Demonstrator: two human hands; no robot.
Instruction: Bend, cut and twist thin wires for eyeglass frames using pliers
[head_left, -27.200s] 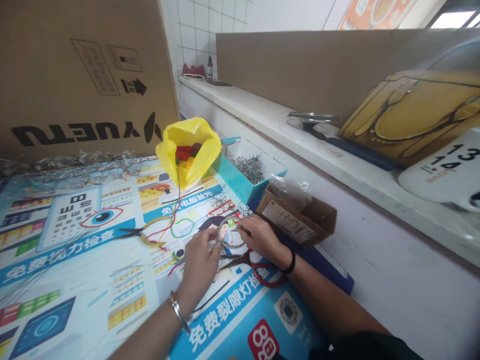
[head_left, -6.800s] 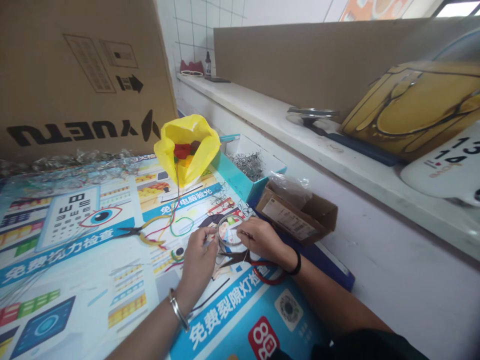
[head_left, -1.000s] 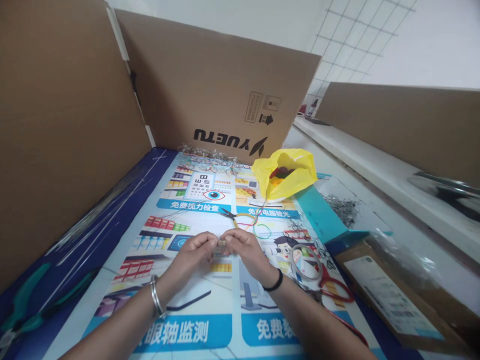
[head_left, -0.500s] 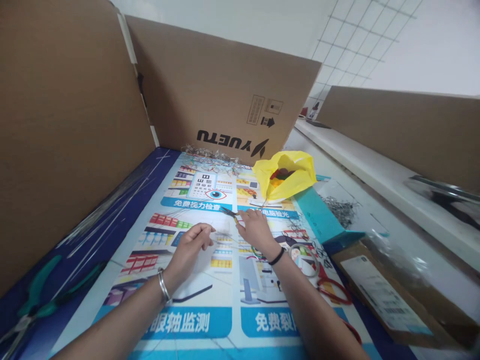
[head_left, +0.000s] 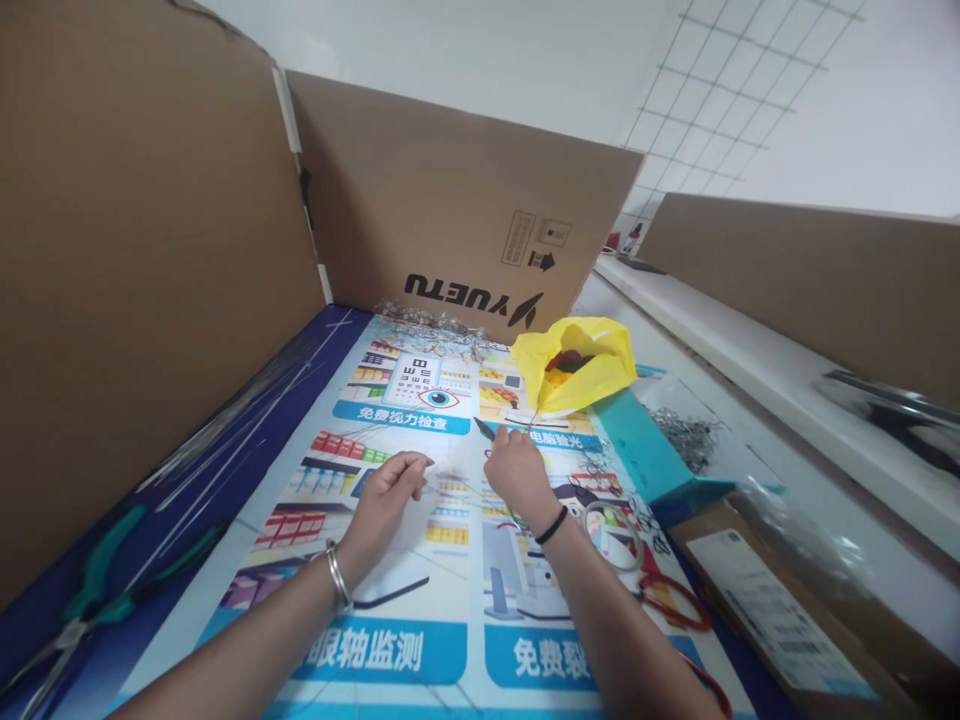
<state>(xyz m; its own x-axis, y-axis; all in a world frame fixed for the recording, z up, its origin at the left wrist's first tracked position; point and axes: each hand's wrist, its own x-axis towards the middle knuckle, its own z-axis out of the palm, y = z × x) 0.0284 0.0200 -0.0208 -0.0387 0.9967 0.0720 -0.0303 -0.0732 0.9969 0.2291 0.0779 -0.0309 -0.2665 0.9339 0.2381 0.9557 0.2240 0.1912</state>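
Pliers (head_left: 484, 430) in our right hand (head_left: 517, 475)

We have our right hand closed around the pliers, with the handles hidden inside the fist. Only the dark nose shows, pointing away past the knuckles and towards our left. A bit of red thread (head_left: 489, 453) peeks out beside those fingers, and a black band (head_left: 551, 525) circles the wrist.

Our left hand (head_left: 386, 505) hangs over the sheet (head_left: 476, 600), well apart from the right, with its fingers curled and the forefinger reaching out near the thumb. We cannot tell whether a thin wire is pinched there. A silver bracelet (head_left: 337, 575) sits on that wrist.

Just beyond our right hand stands a yellow bag (head_left: 604, 385), open, with red and orange pieces inside. Further to that hand's right is a teal box (head_left: 656, 455), with a heap of metal bits (head_left: 686, 438) next to its near wall. Nearer to us, beside the right forearm, lie a pale ring (head_left: 640, 545) and red-handled scissors (head_left: 651, 580), partly hidden by the arm. A carton (head_left: 712, 520) with a white label rests to the right of both.

Out past our left forearm, a green-handled tool (head_left: 109, 560) lies spread on the blue cloth (head_left: 311, 345), and loose wires (head_left: 217, 415) stretch beyond it. Far ahead of both hands, a silvery tangle (head_left: 427, 318) runs along the foot of a cardboard panel (head_left: 420, 200).
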